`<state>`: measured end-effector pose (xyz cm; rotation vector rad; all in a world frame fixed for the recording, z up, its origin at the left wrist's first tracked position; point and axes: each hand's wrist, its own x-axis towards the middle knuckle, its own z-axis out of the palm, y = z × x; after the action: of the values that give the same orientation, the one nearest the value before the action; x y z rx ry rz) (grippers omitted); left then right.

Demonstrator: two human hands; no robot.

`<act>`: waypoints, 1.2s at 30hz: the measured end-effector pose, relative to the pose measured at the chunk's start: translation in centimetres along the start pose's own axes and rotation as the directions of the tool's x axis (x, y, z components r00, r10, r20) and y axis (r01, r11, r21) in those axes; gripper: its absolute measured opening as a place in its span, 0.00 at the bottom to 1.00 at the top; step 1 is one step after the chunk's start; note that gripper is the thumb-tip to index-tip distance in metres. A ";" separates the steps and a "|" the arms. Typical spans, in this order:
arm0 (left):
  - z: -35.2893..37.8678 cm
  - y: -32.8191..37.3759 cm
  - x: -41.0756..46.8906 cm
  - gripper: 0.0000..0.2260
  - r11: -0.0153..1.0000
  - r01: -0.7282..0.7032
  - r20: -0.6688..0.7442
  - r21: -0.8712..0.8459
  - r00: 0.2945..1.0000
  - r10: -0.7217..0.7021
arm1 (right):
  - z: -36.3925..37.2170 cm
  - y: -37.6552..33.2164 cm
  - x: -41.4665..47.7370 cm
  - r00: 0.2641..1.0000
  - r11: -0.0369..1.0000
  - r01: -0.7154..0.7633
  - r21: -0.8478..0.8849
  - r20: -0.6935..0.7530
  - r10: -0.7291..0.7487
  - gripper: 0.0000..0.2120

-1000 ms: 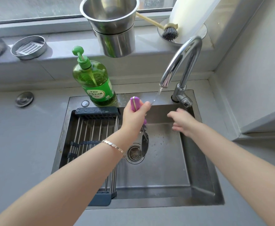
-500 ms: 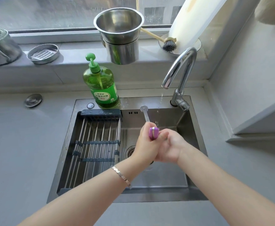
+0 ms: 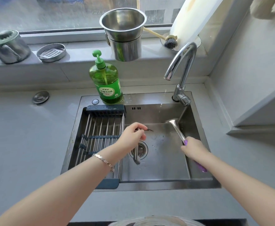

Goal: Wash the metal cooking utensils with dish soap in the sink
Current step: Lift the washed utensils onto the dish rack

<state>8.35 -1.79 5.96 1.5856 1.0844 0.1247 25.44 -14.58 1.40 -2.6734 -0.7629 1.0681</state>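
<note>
Head view: steel sink [image 3: 149, 185] set in grey countertop [image 3: 27, 136] below window sill [image 3: 84, 51].

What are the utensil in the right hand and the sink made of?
Utensil: shaft and head look like polished steel, bright and reflective; its grip is glossy purple, probably plastic. Sink: brushed stainless steel, by its dull grey sheen.

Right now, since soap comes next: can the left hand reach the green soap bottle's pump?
Probably yes. The dish soap bottle stands on the sink's back rim, nothing between it and the left hand; but its fingers pinch a small dark item, so pressing may be awkward.
</note>
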 end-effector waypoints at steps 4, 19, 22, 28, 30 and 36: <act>0.4 -0.5 0.3 0.11 0.997 0.053 -0.036 0.064 0.998 -0.051 | -0.2 0.9 -1.2 0.974 0.875 0.141 -0.463 -0.093 -0.206 0.10; -0.4 -0.5 0.7 0.08 0.978 -0.106 -0.157 0.182 0.978 0.135 | 3.9 1.0 -1.9 0.965 0.909 0.208 -0.361 -0.076 -0.251 0.11; -2.8 -1.3 0.1 0.07 0.963 -0.194 -0.193 0.186 0.954 0.229 | 4.9 0.6 -1.7 0.978 0.978 0.179 -0.110 -0.088 -0.189 0.14; -8.0 -8.1 -0.6 0.13 0.710 -0.309 -0.153 0.633 0.849 0.506 | 6.3 -3.0 -2.8 0.979 0.929 0.192 0.317 -0.126 -0.159 0.06; -8.4 -11.4 -0.2 0.11 0.717 -0.218 -0.170 0.662 0.888 0.427 | 6.9 -4.3 -3.3 0.980 0.898 0.192 0.397 -0.118 -0.158 0.05; -7.8 -16.7 1.2 0.12 0.715 0.124 -0.190 0.688 0.982 0.012 | 8.5 -7.3 -4.4 0.983 0.878 0.183 0.442 -0.106 -0.151 0.05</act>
<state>-5.07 3.34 -5.69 2.2506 1.4245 -0.2222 14.05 -10.92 0.23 -2.1962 -0.6267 0.9641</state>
